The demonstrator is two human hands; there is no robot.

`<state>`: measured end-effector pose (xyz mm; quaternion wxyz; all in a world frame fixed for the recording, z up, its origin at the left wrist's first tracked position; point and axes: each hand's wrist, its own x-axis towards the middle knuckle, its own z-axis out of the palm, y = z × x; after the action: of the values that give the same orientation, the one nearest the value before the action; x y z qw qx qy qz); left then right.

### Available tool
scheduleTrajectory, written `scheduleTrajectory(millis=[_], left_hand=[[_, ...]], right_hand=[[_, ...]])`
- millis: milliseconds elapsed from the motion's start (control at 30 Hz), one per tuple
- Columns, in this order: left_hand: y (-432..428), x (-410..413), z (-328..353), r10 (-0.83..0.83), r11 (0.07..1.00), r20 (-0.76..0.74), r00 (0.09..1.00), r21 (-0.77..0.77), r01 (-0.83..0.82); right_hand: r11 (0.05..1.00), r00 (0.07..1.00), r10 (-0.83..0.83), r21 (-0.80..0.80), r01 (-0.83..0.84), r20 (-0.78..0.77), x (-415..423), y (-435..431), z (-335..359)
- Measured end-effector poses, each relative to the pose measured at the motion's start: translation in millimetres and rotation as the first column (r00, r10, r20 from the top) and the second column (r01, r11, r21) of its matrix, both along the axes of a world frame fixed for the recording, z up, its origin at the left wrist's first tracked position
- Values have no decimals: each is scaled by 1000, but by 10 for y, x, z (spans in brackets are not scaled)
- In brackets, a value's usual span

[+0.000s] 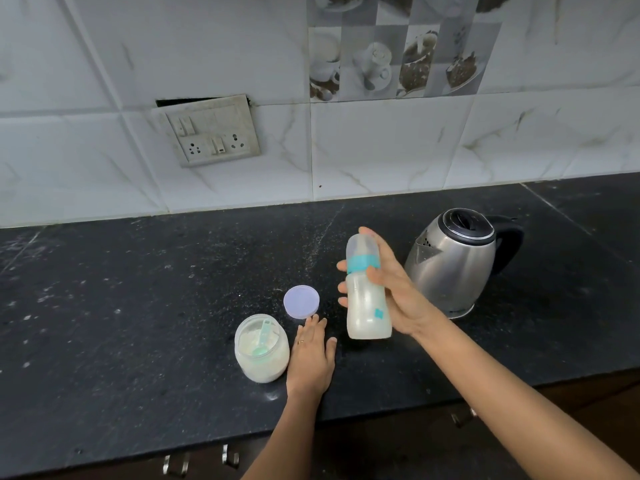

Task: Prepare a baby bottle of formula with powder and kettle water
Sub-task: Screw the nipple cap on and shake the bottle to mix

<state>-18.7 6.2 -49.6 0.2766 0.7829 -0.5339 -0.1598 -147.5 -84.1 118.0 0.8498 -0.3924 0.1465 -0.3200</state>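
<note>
While the right hand (pixel 398 299) curls its fingers around it, the baby bottle (pixel 367 306) stands nearly upright over the black speckled counter (pixel 138 306). It is capped, teal-collared and cloudy with milky liquid. The left hand (pixel 311 358) lies flat, fingers straight, beside the open round powder jar (pixel 263 368) with its teal scoop (pixel 264 336). A brushed-steel kettle (pixel 457 268) stands just right of the bottle.

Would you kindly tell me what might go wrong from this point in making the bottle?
The clear plastic baby bottle with a teal collar, filled with milky liquid, is held tilted by the right hand alone; if that grip slips or the collar is loose, it may drop or leak onto the black stone counter.
The lidless clear jar of white powder stands right beside the left hand, which may knock it over.
</note>
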Motion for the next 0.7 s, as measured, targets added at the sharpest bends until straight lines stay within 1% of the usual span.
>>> scheduleTrajectory(millis=[33,100,133,167,200,233,267,300,333,367,400,433,467,500,533,567,600,633,667,700], left_hand=[[-2,3,3,0,1000,2,1000,-2,0],[-3,2,13,-4,1000,8,1000,1,4],[-2,2,17,-4,1000,7,1000,0,4],[-1,5,17,-8,1000,4,1000,-3,8],[0,8,12,-12,1000,-1,1000,-6,12],[-1,10,0,-16,1000,-6,1000,-10,16],[-1,12,-14,-18,1000,-8,1000,-13,18],[0,12,-19,-18,1000,-4,1000,-16,18],[-1,12,-20,-17,1000,5,1000,-17,17],[-3,11,-13,-15,1000,10,1000,-19,15],[-1,9,-3,-12,1000,10,1000,-20,12],[-4,8,1,-11,1000,9,1000,-23,12],[0,13,2,-15,999,2,1000,-28,15],[0,17,-1,-20,999,-5,1000,-34,20],[0,20,-10,-25,999,-3,1000,-39,25],[-4,25,-21,-27,999,0,1000,-39,27],[-7,22,-23,-25,999,-3,1000,-39,25],[-5,16,-17,-16,999,-7,1000,-35,15],[-6,10,-10,-9,999,-5,1000,-31,9],[-6,10,-5,-6,1000,-1,1000,-29,6]], right_hand=[[999,999,-33,2,33,30,29,-24,6],[958,969,-230,196,208,94,88,-71,21],[937,956,-273,257,238,108,103,-79,36],[942,967,-233,270,198,104,107,-73,36],[976,992,-103,202,87,70,86,-58,18],[997,999,36,74,-36,1,39,-15,3],[995,994,96,-36,-98,-55,1,40,3],[992,994,93,-82,-97,-51,9,39,14],[998,999,9,-55,-10,-33,50,9,12],[990,992,-129,49,129,0,96,21,36],[960,967,-252,138,245,32,132,37,47],[944,953,-301,152,293,38,155,43,35],[961,964,-262,101,257,44,155,53,-5],[990,991,-132,-41,132,-5,128,92,-41],[986,997,-11,-164,-1,-72,94,146,-38],[975,995,25,-219,-45,-94,91,180,-2],[980,997,-18,-199,4,-70,114,140,1],[988,992,-127,-90,124,-23,151,109,28],[965,966,-256,63,255,20,188,87,56],[930,940,-341,158,332,32,212,60,66]])
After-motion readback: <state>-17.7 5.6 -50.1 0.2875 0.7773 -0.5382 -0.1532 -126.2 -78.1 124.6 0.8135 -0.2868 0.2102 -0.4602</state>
